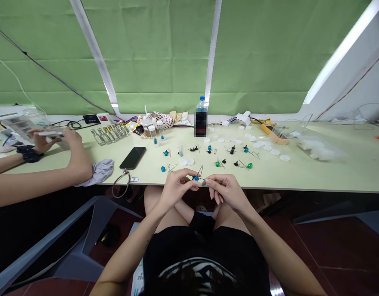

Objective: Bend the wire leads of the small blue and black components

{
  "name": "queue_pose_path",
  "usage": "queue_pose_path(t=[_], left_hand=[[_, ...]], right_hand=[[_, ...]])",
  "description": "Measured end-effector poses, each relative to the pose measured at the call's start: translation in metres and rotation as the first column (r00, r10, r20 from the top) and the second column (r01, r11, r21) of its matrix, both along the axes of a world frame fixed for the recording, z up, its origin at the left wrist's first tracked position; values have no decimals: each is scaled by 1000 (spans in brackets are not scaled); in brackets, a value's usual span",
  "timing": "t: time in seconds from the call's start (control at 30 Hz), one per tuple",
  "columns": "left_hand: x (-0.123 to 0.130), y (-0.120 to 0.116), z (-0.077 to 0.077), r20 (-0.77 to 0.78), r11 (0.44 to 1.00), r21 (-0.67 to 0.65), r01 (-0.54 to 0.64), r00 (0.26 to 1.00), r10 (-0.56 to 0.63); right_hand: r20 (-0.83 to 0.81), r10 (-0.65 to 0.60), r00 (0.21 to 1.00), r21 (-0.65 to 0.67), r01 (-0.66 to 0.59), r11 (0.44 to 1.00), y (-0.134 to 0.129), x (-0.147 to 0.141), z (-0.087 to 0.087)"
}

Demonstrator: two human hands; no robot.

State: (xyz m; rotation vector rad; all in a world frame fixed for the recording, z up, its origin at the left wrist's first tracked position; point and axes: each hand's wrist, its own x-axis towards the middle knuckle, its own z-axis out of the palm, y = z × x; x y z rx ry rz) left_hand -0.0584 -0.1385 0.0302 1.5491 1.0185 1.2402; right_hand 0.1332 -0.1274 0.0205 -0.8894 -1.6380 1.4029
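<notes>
A glossy blue bead [195,178] on a thin bent wire [200,170] sits pinched between the left hand [177,188] and right hand [226,191], their fingertips nearly meeting just above the bench [346,168] edge (the wire is almost too fine to follow). Other beads [217,163] on wires lie scattered ahead, with a phone [132,158] off to the left.
</notes>
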Motion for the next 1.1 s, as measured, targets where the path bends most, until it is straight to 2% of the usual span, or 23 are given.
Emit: queue_pose_path(t=[0.1, 0.3, 0.47, 0.63, 0.73, 0.83, 0.9, 0.97, 1.1], left_hand=[[1, 0, -2, 29, 998, -63, 9, 1000, -7], [0, 3, -3, 66, 990, -135, 51, 997, -42], [0, 2, -2, 56, 990, -134, 40, 998, -32], [0, 1, -1, 19, 997, -76, 29, 999, -27], [1, 0, -1, 24, 999, -28, 16, 1000, -16], [2, 0, -2, 9, 1000, 6, 13, 1000, -13], [2, 0, -3, -17, 999, 27, 22, 1000, -21], [3, 0, -4, -45, 998, 57, 37, 998, -34], [4, -3, -1, -141, 985, 163, 49, 990, -26]], right_hand=[[-32, 16, 999, -26, -17, 1000, 7, 0, -3], [-7, -20, 1000, 28, 20, 999, 9, 0, -6], [7, -28, 1000, 54, 27, 998, 8, -1, -6], [32, -83, 996, 135, 78, 988, 7, -1, -5], [26, -161, 987, 247, 150, 957, 4, -1, -3], [15, -253, 967, 407, 225, 885, 0, -2, 1], [24, -286, 958, 451, 245, 858, -4, -3, 3], [28, -268, 963, 409, 234, 882, -6, -3, 5], [28, -155, 988, 174, 147, 974, -5, -2, 3]])
